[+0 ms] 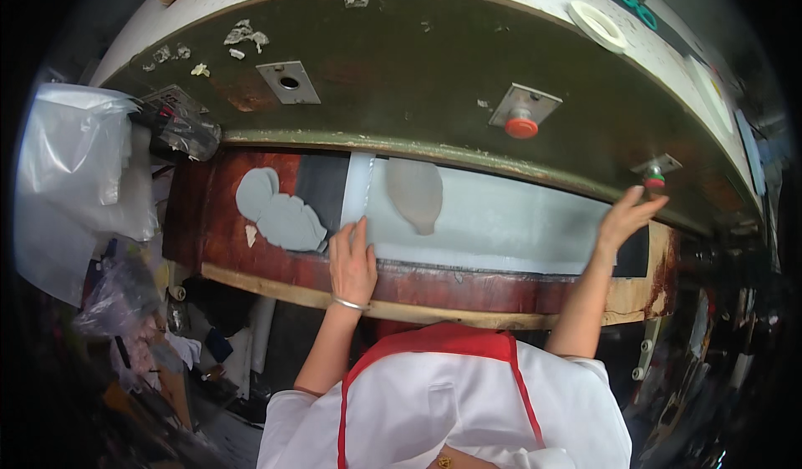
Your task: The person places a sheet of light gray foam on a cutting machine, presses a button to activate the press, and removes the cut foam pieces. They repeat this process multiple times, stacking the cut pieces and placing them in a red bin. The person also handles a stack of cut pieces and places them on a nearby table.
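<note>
My left hand lies with its fingers stretched out at the near edge of a pale strip, beside a light translucent sheet. A grey rounded piece shows at the left part of that sheet, hazy as if beneath it. To the left of my hand, several flat grey cut pieces overlap on the red-brown board. My right hand is raised with its fingers apart at a red and green push button on the machine's front. Its fingertips seem to touch the button.
A green machine panel spans the far side, carrying a red button. On its pale top lie a white tape roll and green-handled scissors. Clear plastic sheets hang at left. The board has a wooden front edge.
</note>
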The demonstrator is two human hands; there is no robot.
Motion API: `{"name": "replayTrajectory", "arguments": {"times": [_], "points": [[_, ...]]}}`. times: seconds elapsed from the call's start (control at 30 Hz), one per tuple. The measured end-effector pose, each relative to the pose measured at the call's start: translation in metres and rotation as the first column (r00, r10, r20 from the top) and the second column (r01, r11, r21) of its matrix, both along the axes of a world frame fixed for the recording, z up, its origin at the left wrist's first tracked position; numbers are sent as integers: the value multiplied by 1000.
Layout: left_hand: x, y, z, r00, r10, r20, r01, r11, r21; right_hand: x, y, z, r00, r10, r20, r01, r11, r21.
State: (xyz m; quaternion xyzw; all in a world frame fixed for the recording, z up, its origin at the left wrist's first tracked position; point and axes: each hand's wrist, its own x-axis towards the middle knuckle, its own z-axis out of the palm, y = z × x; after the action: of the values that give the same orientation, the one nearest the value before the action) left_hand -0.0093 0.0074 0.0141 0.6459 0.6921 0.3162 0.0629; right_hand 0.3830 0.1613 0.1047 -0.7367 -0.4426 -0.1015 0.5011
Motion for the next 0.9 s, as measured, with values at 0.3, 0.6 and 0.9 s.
{"name": "replayTrajectory", "arguments": {"times": [0.3, 0.6, 0.9], "points": [[8, 69, -21, 985, 50, 164, -55, 998, 28, 16, 45, -19, 993, 64, 98, -72, 994, 83], [6, 64, -18, 990, 6, 144, -27, 989, 147, -37, -76, -52, 912, 282, -299, -372, 874, -311], [7, 27, -29, 985, -11, 171, 5, 999, 36, -36, -143, -82, 784, 605, -137, -596, 673, -438]]}}
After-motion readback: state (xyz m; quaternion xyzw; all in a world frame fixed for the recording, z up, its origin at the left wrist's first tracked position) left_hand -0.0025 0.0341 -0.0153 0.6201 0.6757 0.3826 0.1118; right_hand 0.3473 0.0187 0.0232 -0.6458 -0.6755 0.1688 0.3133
